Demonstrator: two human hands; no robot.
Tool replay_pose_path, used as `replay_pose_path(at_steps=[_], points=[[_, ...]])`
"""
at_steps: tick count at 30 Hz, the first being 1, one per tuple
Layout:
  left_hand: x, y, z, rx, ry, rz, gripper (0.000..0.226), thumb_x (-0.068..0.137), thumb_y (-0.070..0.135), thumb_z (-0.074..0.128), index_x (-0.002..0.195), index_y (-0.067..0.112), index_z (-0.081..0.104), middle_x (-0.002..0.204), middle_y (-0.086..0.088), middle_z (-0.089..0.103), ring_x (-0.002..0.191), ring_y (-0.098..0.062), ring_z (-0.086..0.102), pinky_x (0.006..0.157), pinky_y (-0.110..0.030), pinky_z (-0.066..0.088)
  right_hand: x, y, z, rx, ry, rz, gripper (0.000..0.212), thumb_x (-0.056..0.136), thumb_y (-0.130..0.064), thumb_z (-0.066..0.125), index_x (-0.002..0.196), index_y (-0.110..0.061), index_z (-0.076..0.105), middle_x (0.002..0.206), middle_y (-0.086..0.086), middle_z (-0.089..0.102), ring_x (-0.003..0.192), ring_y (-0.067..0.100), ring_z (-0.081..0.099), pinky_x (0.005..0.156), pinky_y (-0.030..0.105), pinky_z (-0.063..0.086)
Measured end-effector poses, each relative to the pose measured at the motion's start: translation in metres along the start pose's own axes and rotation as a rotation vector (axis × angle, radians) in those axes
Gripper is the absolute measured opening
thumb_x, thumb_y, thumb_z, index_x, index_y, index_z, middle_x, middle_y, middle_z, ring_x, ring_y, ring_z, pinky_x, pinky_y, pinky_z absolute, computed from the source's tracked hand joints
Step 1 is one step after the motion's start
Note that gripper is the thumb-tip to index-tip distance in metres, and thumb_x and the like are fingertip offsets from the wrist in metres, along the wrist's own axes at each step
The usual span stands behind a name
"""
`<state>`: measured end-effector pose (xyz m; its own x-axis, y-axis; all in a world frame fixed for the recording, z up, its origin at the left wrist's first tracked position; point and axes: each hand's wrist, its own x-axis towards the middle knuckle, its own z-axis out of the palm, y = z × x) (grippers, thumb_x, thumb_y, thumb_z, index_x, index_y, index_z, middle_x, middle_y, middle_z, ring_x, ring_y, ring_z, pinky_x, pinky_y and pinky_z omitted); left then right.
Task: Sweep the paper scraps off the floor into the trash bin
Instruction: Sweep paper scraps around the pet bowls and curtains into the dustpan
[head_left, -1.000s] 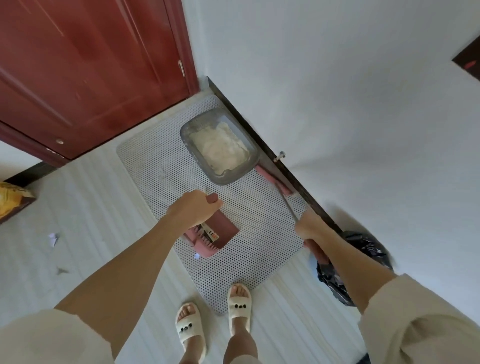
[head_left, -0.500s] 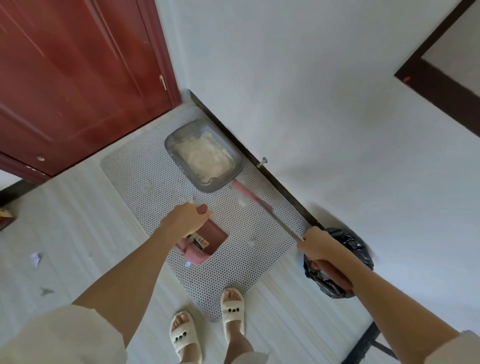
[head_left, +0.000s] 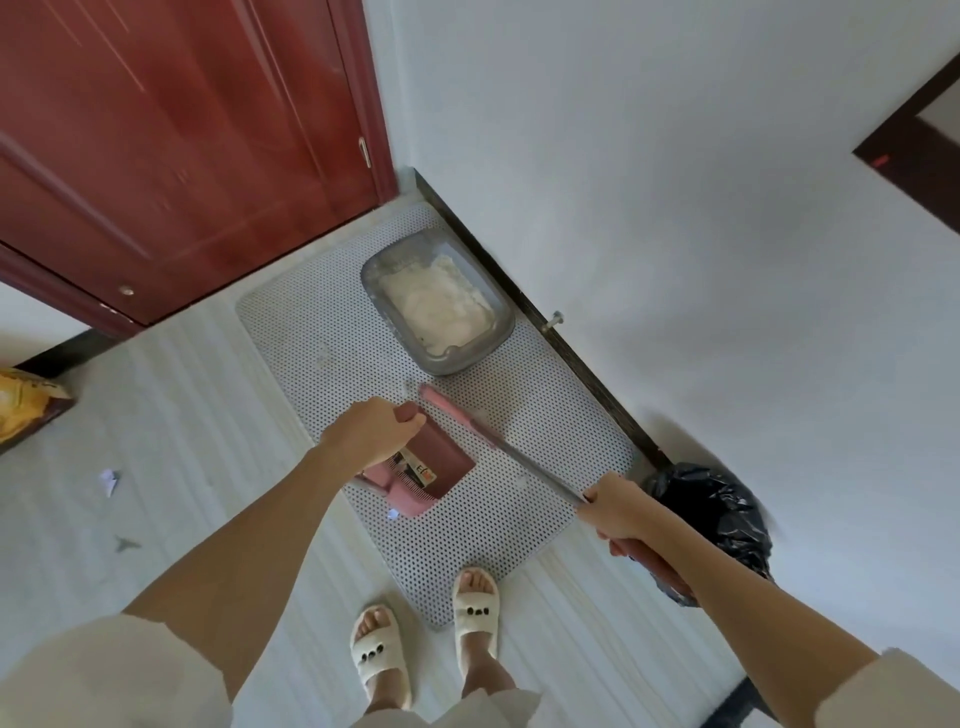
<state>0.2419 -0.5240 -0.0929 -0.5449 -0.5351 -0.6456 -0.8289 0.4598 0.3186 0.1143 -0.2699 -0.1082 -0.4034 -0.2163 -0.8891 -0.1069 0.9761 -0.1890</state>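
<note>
My left hand (head_left: 371, 431) grips the top of a pink dustpan (head_left: 441, 462) standing on the perforated grey mat (head_left: 322, 332); a printed paper scrap lies inside the pan. My right hand (head_left: 615, 506) is closed on the broom (head_left: 498, 436), whose pink head lies on the mat just beyond the dustpan. A small white scrap (head_left: 393, 514) sits at the pan's near lip. Other paper scraps (head_left: 109, 480) lie on the pale floor to the left. The trash bin with a black bag (head_left: 711, 514) stands against the wall, behind my right forearm.
A grey litter tray (head_left: 441, 306) with white filling sits on the mat by the wall's dark skirting. A red door (head_left: 182, 145) closes the far side. A yellow bag (head_left: 26, 410) lies at the left edge. My slippered feet (head_left: 426, 639) stand at the mat's near corner.
The broom head has swept left from the skirting across the mat to just beyond the dustpan. My right hand moved right toward the bin. My left hand kept hold of the dustpan.
</note>
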Motion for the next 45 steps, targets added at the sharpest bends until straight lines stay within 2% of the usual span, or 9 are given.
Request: replay_pose_path(at_steps=[6,9,16,20,23,27,35,41,45], points=[[-0.011,-0.01,-0.015,-0.045,0.041,0.011,0.045,0.092,0.046,0.049,0.062,0.013,0.043,0.052,0.001,0.044,0.047,-0.013,0.042,0.049,-0.023,0.035,-0.003,-0.009,-0.013,-0.039,0.12,0.052,0.02,0.094,-0.007,0.044,0.074,-0.005,0.041,0.073,0.008,0.052,0.04,0.011,0.054,0.031,0.016,0.036],[-0.017,-0.025,-0.022,-0.09,0.095,-0.016,0.044,0.091,0.045,0.049,0.062,0.014,0.041,0.052,0.001,0.042,0.048,-0.013,0.041,0.046,-0.022,0.032,0.01,-0.024,-0.016,0.025,0.178,0.065,0.006,0.095,-0.007,0.046,0.096,-0.001,0.045,0.078,0.01,0.054,0.048,0.016,0.057,0.035,0.021,0.041],[-0.028,-0.077,-0.033,-0.154,0.208,-0.15,0.046,0.091,0.049,0.044,0.07,0.008,0.048,0.06,-0.005,0.048,0.06,-0.023,0.052,0.057,-0.029,0.044,0.009,-0.053,0.064,0.015,0.063,0.006,0.023,0.095,-0.013,0.052,0.115,-0.002,0.046,0.08,0.007,0.052,0.057,0.017,0.06,0.057,0.03,0.057],[-0.034,-0.103,-0.033,-0.133,0.229,-0.18,0.046,0.09,0.051,0.042,0.079,0.008,0.054,0.068,-0.006,0.054,0.065,-0.024,0.055,0.059,-0.029,0.046,-0.015,-0.057,0.105,0.053,-0.028,-0.025,0.02,0.093,-0.012,0.053,0.109,0.0,0.049,0.076,0.007,0.052,0.046,0.015,0.057,0.036,0.02,0.045],[-0.042,-0.125,-0.031,-0.025,0.209,-0.148,0.052,0.091,0.055,0.039,0.096,0.008,0.059,0.084,-0.01,0.061,0.079,-0.028,0.059,0.069,-0.034,0.051,-0.037,-0.059,0.11,0.124,-0.004,-0.009,0.015,0.092,-0.012,0.051,0.098,0.002,0.055,0.067,0.01,0.056,0.039,0.014,0.053,0.036,0.02,0.042],[-0.056,-0.148,-0.029,-0.003,0.193,-0.113,0.05,0.091,0.054,0.038,0.101,0.01,0.06,0.093,-0.013,0.062,0.087,-0.032,0.061,0.079,-0.043,0.054,-0.063,-0.056,0.135,0.163,0.09,0.034,0.013,0.091,-0.012,0.05,0.09,0.0,0.053,0.064,0.009,0.055,0.037,0.015,0.053,0.036,0.021,0.042],[-0.079,-0.206,-0.001,0.028,0.176,-0.123,0.05,0.091,0.054,0.04,0.102,0.01,0.06,0.094,-0.013,0.062,0.087,-0.032,0.059,0.079,-0.04,0.052,-0.045,-0.038,0.169,0.212,0.271,0.197,0.023,0.094,-0.008,0.046,0.112,0.005,0.049,0.072,0.01,0.053,0.048,0.02,0.059,0.039,0.027,0.045],[-0.088,-0.222,0.02,-0.014,0.175,-0.137,0.055,0.091,0.053,0.04,0.105,0.005,0.06,0.093,-0.015,0.063,0.086,-0.033,0.059,0.078,-0.043,0.053,-0.061,-0.058,0.232,0.329,0.13,0.195,0.013,0.092,-0.009,0.05,0.102,0.0,0.047,0.075,0.01,0.055,0.046,0.019,0.058,0.036,0.023,0.044],[-0.097,-0.216,0.021,-0.011,0.164,-0.151,0.052,0.091,0.053,0.04,0.102,0.007,0.062,0.092,-0.014,0.063,0.086,-0.033,0.058,0.078,-0.041,0.052,-0.093,-0.054,0.225,0.418,0.009,0.08,0.014,0.092,-0.01,0.051,0.091,0.003,0.056,0.062,0.009,0.054,0.038,0.015,0.05,0.036,0.018,0.038]])
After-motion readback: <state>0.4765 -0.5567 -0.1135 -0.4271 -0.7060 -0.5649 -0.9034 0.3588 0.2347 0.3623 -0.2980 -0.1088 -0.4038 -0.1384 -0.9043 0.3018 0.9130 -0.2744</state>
